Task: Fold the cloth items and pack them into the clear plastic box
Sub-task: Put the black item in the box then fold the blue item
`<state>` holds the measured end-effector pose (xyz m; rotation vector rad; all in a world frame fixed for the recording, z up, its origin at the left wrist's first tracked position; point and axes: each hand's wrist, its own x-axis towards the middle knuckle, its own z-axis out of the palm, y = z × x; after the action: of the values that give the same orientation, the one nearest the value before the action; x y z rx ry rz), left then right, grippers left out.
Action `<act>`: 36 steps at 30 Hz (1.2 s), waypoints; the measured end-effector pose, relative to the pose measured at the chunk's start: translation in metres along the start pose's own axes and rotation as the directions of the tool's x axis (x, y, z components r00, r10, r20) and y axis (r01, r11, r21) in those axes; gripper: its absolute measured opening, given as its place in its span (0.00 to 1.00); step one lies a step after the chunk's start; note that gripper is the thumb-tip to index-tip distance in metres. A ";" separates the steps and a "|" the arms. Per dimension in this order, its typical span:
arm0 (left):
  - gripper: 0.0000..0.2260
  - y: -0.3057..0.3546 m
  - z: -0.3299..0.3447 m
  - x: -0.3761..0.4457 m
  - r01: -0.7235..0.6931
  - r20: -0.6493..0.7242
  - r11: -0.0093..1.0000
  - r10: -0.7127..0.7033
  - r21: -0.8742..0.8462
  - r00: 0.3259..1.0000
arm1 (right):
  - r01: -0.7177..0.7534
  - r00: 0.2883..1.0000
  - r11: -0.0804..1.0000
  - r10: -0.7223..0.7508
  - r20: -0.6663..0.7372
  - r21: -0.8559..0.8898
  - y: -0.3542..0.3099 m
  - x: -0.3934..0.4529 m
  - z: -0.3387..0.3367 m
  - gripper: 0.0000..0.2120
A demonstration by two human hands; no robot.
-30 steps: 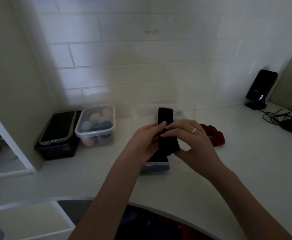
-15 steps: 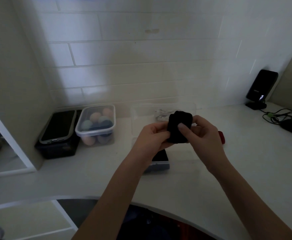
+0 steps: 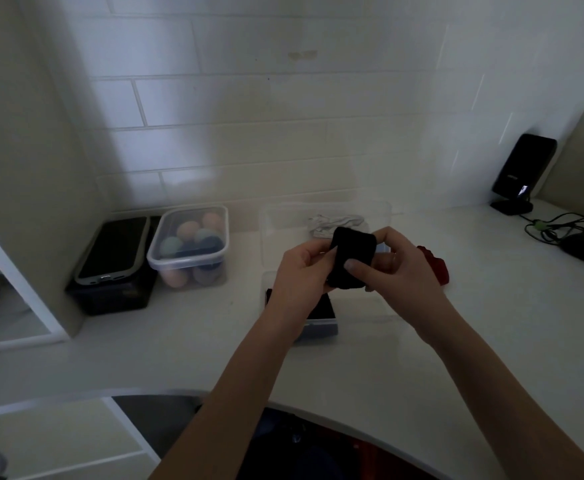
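1. centrally, the clear plastic box (image 3: 270, 237) stands on the white table (image 3: 491, 323), lid off; a pale crumpled cloth (image 3: 335, 223) lies at its far end and dark folded items (image 3: 318, 310) lie at its near end.
2. both hands grasp a folded black cloth (image 3: 351, 259) above the box: the left hand (image 3: 304, 268) pinches its left edge, the right hand (image 3: 398, 268) has its thumb on the front and fingers curled behind.
3. left of the box, a lidded clear tub (image 3: 188, 245) holds round, pastel and dark balls; just beside that, a phone (image 3: 114, 251) lies on a black container (image 3: 110, 296) against the side wall.
4. the table's near edge curves in front of the person, with bare surface between it and the box; the tiled wall (image 3: 283, 133) closes off the far side.
5. a red cloth (image 3: 434, 263) lies on the table just right of the box, partly hidden by the right hand.
6. far right, well apart from the box, a black device on a stand (image 3: 522, 171) and tangled cables (image 3: 560, 226) occupy the corner.
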<state>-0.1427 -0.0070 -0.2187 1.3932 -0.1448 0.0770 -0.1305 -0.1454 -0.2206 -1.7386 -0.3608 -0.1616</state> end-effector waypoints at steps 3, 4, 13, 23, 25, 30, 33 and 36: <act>0.08 -0.001 0.001 -0.001 -0.013 -0.011 1.000 0.013 0.019 1.000 | -0.025 0.999 1.000 0.025 0.020 -0.001 -0.001 0.000 0.000 0.10; 0.09 -0.001 0.002 -0.002 -0.016 -0.009 0.999 0.016 0.028 1.000 | -0.044 0.999 0.999 0.044 0.019 0.001 -0.001 0.000 0.000 0.11; 0.09 0.002 0.001 -0.003 -0.017 -0.002 0.996 0.018 0.082 1.000 | -0.121 0.992 0.992 0.122 -0.012 0.023 -0.002 -0.002 0.000 0.16; 0.04 0.004 0.003 -0.004 -0.241 -0.018 0.947 0.250 0.211 0.968 | -0.036 0.998 0.987 0.027 0.061 0.154 -0.007 -0.001 0.001 0.11; 0.02 0.001 0.009 -0.007 -0.246 0.016 0.940 0.249 0.236 0.968 | 0.079 0.997 0.996 -0.078 -0.013 0.039 -0.006 -0.003 0.005 0.14; 0.11 -0.004 0.015 -0.008 -0.194 0.010 0.934 0.200 0.301 0.980 | 0.208 0.974 0.965 -0.220 -0.060 -0.159 -0.002 -0.002 0.006 0.15; 0.14 -0.007 0.015 -0.009 -0.207 -0.010 0.903 0.227 0.376 0.974 | 0.215 0.972 0.957 -0.228 -0.050 -0.196 -0.002 -0.002 0.006 0.17; 0.13 -0.008 0.014 -0.009 -0.221 -0.024 0.902 0.247 0.372 0.969 | 0.233 0.969 0.946 -0.244 -0.025 -0.226 -0.002 -0.003 0.006 0.16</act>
<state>-0.1512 -0.0224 -0.2256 1.7400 -0.2492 0.3703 -0.1348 -0.1394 -0.2207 -1.9023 -0.5315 -0.4363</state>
